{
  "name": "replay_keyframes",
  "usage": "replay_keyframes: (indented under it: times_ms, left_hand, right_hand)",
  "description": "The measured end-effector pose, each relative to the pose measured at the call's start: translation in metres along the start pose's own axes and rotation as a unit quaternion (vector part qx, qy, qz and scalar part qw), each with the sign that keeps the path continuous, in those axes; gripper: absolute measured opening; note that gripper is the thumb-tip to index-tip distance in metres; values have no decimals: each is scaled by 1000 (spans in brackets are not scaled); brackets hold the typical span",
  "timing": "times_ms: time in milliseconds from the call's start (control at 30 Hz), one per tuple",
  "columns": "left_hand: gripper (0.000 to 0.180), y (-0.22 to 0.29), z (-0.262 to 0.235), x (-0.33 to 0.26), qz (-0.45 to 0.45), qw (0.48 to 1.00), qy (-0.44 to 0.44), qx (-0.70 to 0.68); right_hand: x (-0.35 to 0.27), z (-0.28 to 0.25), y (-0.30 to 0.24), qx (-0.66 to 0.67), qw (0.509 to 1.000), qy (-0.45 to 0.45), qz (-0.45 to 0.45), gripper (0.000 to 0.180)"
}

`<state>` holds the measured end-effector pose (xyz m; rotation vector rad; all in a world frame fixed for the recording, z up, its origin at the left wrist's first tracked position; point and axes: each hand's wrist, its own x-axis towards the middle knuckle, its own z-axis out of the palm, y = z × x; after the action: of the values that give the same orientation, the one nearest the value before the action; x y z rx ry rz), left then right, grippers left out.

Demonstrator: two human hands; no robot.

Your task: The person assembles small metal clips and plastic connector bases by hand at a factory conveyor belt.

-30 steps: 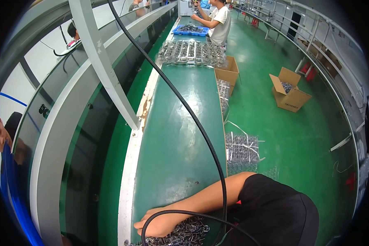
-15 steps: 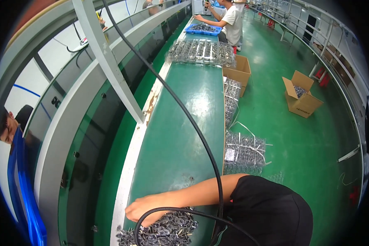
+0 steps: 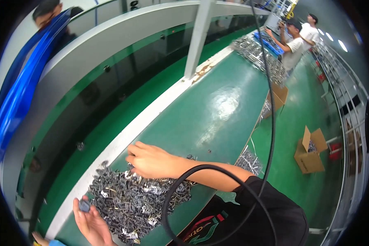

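Note:
A broad heap of small dark grey and metallic parts (image 3: 131,201) lies on the green work surface (image 3: 184,127). Pale shiny pins show among the pieces. At the near left edge of the heap my left hand (image 3: 92,225) is closed, pinching a small round grey part (image 3: 84,205) between thumb and fingers. My right hand (image 3: 149,160) reaches across from the right to the heap's far edge. Its fingers are curled down against the pieces, and whatever they hold is hidden. A black cable (image 3: 168,197) loops in front of my right forearm.
A white ledge (image 3: 123,143) and upright post (image 3: 199,41) border the left side. Wrapped packs of parts (image 3: 260,55) and a blue tray (image 3: 268,43) stand far off near co-workers. Cardboard boxes (image 3: 309,160) stand at right. Another person's hand (image 3: 40,238) shows lower left.
The view has turned and tilted, bringing more of the heap into sight. My left hand has come into view with a small grey part. My right hand remains at the heap.

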<state>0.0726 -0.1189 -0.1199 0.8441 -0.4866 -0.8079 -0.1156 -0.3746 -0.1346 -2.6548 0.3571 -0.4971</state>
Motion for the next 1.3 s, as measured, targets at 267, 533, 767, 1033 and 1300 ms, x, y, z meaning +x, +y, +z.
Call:
replay_keyframes:
  times_ms: [267, 533, 767, 1033, 1300]
  left_hand:
    - [49, -10, 34, -11, -27, 994, 90, -63]
    - [38, -12, 40, 0, -62, 988, 18, -139]
    - [39, -23, 58, -6, -95, 988, 12, -117]
    - [32, -35, 64, -12, -53, 993, 1, -106]
    - [34, -40, 62, -12, -39, 991, 24, -122]
  right_hand:
    - [3, -9, -1, 114, 990, -86, 4, 21]
    - [6, -33, -28, 187, 981, 53, -20, 20]
    - [25, -27, -92, 229, 957, 130, -121, 22]
    - [15, -3, -100, 237, 947, 179, -121, 21]
    - [23, 8, -100, 185, 947, 227, -133, 24]
